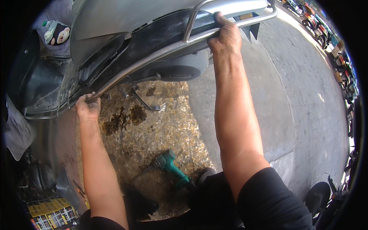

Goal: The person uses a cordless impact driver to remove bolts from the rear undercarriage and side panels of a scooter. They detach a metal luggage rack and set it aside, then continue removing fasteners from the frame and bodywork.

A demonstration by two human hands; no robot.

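Hands and room: between the forearms, a speckled tan-brown ground patch [176, 130], dark-stained, bears a green-and-black power tool [174, 168], well apart from both hands; smooth grey concrete floor [314, 103] opens to the right.
Left hand [88, 107]: fingers curled round the low end of a bent, silver tubular metal rail [165, 50], just beside the dark lower edge of a grey-panelled scooter [99, 23].
Right hand [227, 37]: closed about the rail's upper stretch, one digit pointing forward; other fingers partly hidden.
Rail: within both grips, slanting up along the scooter's side from left hand to right and beyond.
Far right: parked motorbikes [316, 28] in a row.
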